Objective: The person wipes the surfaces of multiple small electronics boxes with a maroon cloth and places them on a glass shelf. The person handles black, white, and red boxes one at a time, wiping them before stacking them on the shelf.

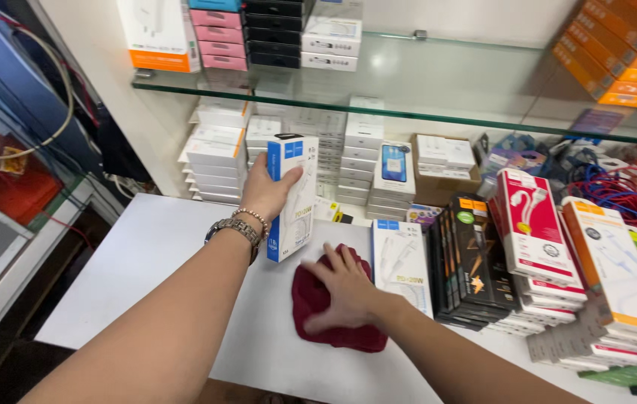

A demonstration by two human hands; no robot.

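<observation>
While the left hand (267, 191) grips a tall white-and-blue box (292, 196) upright above the white counter (146, 262), the right hand (345, 288) lies flat, fingers spread, on a dark red cloth (333, 314) at about five o'clock from it. A similar box (401, 265) leans just at three o'clock of the cloth, seemingly against the black boxes (472, 262); a sideways push of the cloth could probably knock it over.

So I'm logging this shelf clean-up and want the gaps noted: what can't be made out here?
Head view only:
- Maroon cloth: middle hidden under right hand.
- White and blue box: far side covered by left hand.
- Small white boxes behind: too small to identify.
- Orange boxes: cut off by the frame edge.
</observation>
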